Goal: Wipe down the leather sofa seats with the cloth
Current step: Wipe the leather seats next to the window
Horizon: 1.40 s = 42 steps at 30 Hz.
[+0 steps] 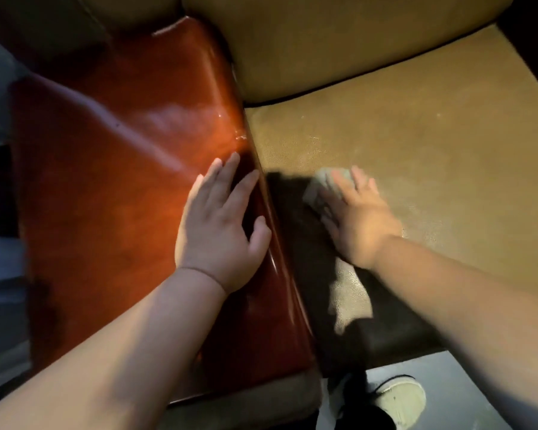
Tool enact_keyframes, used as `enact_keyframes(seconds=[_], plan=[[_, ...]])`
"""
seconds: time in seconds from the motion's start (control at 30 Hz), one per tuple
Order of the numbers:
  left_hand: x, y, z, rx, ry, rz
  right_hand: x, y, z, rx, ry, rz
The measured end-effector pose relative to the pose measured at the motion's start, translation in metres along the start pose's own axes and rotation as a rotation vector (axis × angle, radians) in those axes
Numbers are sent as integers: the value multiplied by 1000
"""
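My right hand [359, 221] is pressing the pale cloth [322, 184] flat onto the tan seat [416, 144], fingers straight, near the seam. My left hand [221, 225] is resting open on the red-brown cushion [112, 181], holding nothing.

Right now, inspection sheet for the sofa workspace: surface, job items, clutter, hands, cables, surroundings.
Surface: tan seat cushion, matte, partly shadowed near its left edge; glossy red-brown leather armrest beside it.
Job's things: pale cloth on the tan seat, bunched under the fingers of the right hand.
Clutter: nothing seen.
Grippers: right hand presses the cloth with fingers extended; left hand rests flat on the armrest, fingers spread.
Cables: nothing seen.
Surroundings: tan backrest behind; grey floor and a light shoe below; dim lighting.
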<state>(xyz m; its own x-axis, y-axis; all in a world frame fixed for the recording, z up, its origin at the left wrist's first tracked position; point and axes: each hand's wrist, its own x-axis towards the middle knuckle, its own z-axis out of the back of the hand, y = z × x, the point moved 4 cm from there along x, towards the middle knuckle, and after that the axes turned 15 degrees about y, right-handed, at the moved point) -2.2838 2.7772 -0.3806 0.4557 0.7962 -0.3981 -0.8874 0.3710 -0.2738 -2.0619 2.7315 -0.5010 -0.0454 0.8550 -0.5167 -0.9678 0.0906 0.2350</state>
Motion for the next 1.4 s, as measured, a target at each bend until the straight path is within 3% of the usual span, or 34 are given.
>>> enact_keyframes(seconds=[0.07,0.13,0.3,0.37,0.4,0.53,0.57,0.63,0.73,0.8,0.83,0.9,0.97,1.1,1.2,1.33,1.4], plan=[[1,2,0,31,9,5,-11,21,-6,-191,139,338],[2,5,-3,30,-17,5,11,13,10,-272,178,419],[5,19,-6,-61,-99,190,89,-18,62,-35,59,-231],[4,17,-5,-49,-61,189,88,5,55,33,64,-337],[4,15,-4,-44,-42,181,83,20,45,-10,84,-259],[4,15,-3,-19,-39,193,51,53,11,-251,205,420],[5,15,-4,-16,-47,191,58,39,19,-245,178,428],[8,15,-6,-7,-42,183,81,10,40,-170,81,189],[7,16,-6,24,2,194,87,14,74,225,14,-160],[6,15,-4,16,17,207,82,56,93,574,3,-95],[5,15,-3,12,17,222,80,80,102,632,-5,-1],[4,16,-3,1,-11,259,77,126,120,658,32,145],[4,18,-2,-16,-36,295,77,144,127,677,23,155],[3,20,-3,-69,-45,310,29,146,112,625,-56,291],[-2,40,10,-127,-27,215,-19,142,92,607,-81,404],[-7,81,21,121,52,10,13,143,113,576,-149,377],[-6,93,17,135,57,61,50,148,129,609,-215,287]])
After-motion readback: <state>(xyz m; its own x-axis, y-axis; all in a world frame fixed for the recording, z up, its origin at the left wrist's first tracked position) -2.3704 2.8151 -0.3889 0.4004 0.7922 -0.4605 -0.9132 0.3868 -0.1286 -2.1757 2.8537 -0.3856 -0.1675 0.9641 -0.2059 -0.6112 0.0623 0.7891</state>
